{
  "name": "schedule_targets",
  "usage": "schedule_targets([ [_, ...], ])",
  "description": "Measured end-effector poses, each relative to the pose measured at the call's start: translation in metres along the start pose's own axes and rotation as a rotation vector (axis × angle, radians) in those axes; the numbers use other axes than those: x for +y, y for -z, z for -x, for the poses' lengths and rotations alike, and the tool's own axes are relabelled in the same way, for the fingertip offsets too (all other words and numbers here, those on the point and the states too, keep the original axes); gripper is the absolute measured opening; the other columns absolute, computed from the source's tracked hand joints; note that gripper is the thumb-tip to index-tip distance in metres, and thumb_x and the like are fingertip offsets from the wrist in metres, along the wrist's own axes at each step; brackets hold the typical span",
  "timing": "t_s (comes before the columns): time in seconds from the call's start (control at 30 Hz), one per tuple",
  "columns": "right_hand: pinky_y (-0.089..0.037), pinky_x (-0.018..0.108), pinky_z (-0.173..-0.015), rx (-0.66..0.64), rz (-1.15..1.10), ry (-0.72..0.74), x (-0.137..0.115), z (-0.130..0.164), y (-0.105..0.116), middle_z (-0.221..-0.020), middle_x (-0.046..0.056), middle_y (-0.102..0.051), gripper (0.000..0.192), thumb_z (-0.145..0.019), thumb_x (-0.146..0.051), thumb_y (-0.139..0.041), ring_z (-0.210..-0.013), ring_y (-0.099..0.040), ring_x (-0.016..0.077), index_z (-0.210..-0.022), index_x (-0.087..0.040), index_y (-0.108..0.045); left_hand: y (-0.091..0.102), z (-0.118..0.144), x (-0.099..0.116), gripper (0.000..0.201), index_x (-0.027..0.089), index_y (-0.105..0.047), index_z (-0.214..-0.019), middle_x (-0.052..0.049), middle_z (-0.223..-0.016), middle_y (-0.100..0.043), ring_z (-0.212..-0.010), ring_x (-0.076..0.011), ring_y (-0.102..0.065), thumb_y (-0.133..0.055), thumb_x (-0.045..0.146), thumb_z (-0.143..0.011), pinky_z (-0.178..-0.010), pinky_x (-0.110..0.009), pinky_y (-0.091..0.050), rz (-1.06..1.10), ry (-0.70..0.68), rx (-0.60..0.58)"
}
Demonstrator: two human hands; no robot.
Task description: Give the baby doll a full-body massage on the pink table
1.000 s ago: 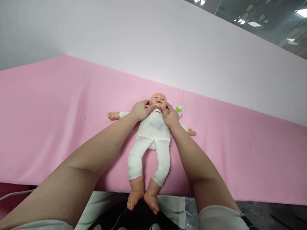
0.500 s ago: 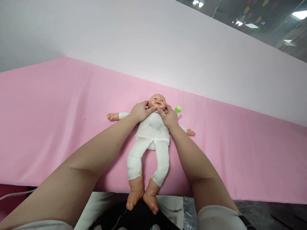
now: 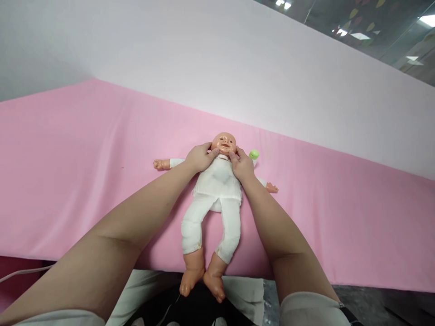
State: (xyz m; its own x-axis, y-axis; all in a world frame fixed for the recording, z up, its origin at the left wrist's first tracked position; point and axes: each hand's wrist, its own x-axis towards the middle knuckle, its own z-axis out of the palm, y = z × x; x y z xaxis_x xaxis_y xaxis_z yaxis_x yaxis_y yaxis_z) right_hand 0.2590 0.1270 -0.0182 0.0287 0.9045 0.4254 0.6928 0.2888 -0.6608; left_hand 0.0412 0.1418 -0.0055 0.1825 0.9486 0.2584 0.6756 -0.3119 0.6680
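A baby doll [image 3: 219, 179] lies on its back in a white cloth suit, its head at the far end and its feet reaching past the table's near edge. My left hand [image 3: 201, 157] cups the left side of its head, thumb on the jaw beside the chin. On the other side my right hand [image 3: 243, 165] does the same, its thumb on the opposite jaw. The fingers of both hands curl behind the head and neck and are partly hidden. Between the two thumbs the chin and neck show.
Pink cloth [image 3: 68, 172] covers the table. Right of the doll's head lies a small light-green object [image 3: 254, 154] with a white part. Behind rises a pale wall [image 3: 204, 59] with a glass pane above it at right. A white cable [image 3: 27, 271] runs at the lower left.
My thumbs have moved apart, from the middle of the doll's chin outward to either side of the jaw. The doll stays on its back.
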Motion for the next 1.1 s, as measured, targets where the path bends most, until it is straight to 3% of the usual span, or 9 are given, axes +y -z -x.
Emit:
schedule_targets([
  [0.27,-0.057,0.043,-0.103,0.034,-0.083,0.006,0.005,-0.001,-0.002,-0.113,0.011,-0.082,0.059,-0.112,-0.06,-0.032,-0.109,-0.075,0.0261,-0.132,-0.022,-0.072,-0.005,-0.005,-0.009,0.06,0.021,-0.071,-0.137,-0.012,-0.13,-0.078,-0.12,-0.032,-0.071,-0.031,0.057,-0.11,-0.101,-0.041,-0.052,0.058,-0.001,0.026],
  [0.4,-0.058,0.042,-0.096,0.011,-0.033,-0.004,-0.003,0.001,-0.001,-0.114,0.011,-0.081,0.052,-0.106,-0.063,-0.053,-0.1,-0.076,0.0262,-0.132,-0.021,-0.07,-0.002,-0.001,-0.003,0.063,0.021,-0.07,-0.133,-0.012,-0.124,-0.079,-0.112,-0.033,-0.074,-0.046,0.071,-0.102,-0.09,-0.04,-0.053,0.036,-0.006,0.003],
  [0.53,-0.06,0.04,-0.087,-0.002,-0.008,-0.067,-0.012,0.003,0.0,-0.106,0.009,-0.081,0.071,-0.084,-0.069,-0.081,-0.091,-0.076,0.0266,-0.135,-0.021,-0.067,-0.002,-0.001,0.0,0.066,0.021,-0.069,-0.13,-0.012,-0.119,-0.08,-0.105,-0.0331,-0.075,-0.064,0.074,-0.092,-0.083,-0.038,-0.053,0.0,0.022,0.001],
  [0.7,-0.061,0.042,-0.088,0.026,0.0,-0.105,-0.016,0.002,-0.002,-0.106,0.009,-0.082,0.072,-0.078,-0.069,-0.085,-0.092,-0.077,0.0273,-0.129,-0.022,-0.068,-0.003,-0.004,-0.002,0.068,0.021,-0.069,-0.129,-0.011,-0.117,-0.08,-0.103,-0.0327,-0.075,-0.067,0.075,-0.089,-0.08,-0.037,-0.053,-0.003,0.026,-0.005],
  [0.8,-0.061,0.042,-0.093,0.031,-0.042,-0.098,-0.01,0.0,-0.003,-0.117,0.01,-0.082,0.065,-0.083,-0.063,-0.084,-0.099,-0.079,0.027,-0.131,-0.022,-0.07,-0.002,-0.002,-0.003,0.066,0.022,-0.069,-0.13,-0.01,-0.119,-0.08,-0.105,-0.0323,-0.075,-0.063,0.075,-0.091,-0.081,-0.037,-0.053,0.008,0.004,-0.003],
  [0.97,-0.052,0.048,-0.118,0.01,-0.106,-0.067,0.003,-0.001,-0.002,-0.144,0.012,-0.073,0.059,-0.096,-0.058,-0.071,-0.133,-0.07,0.0294,-0.144,-0.022,-0.069,-0.001,0.0,-0.004,0.06,0.021,-0.069,-0.132,-0.012,-0.122,-0.079,-0.111,-0.0337,-0.074,-0.054,0.069,-0.099,-0.086,-0.039,-0.053,0.01,0.013,0.003],
  [1.1,-0.049,0.048,-0.121,-0.006,-0.149,-0.033,0.008,-0.002,-0.002,-0.145,0.012,-0.073,0.059,-0.103,-0.059,-0.06,-0.139,-0.067,0.0283,-0.147,-0.022,-0.067,-0.003,-0.002,-0.01,0.059,0.021,-0.069,-0.135,-0.013,-0.126,-0.078,-0.113,-0.0344,-0.073,-0.049,0.066,-0.102,-0.09,-0.041,-0.054,0.044,0.029,-0.002],
])
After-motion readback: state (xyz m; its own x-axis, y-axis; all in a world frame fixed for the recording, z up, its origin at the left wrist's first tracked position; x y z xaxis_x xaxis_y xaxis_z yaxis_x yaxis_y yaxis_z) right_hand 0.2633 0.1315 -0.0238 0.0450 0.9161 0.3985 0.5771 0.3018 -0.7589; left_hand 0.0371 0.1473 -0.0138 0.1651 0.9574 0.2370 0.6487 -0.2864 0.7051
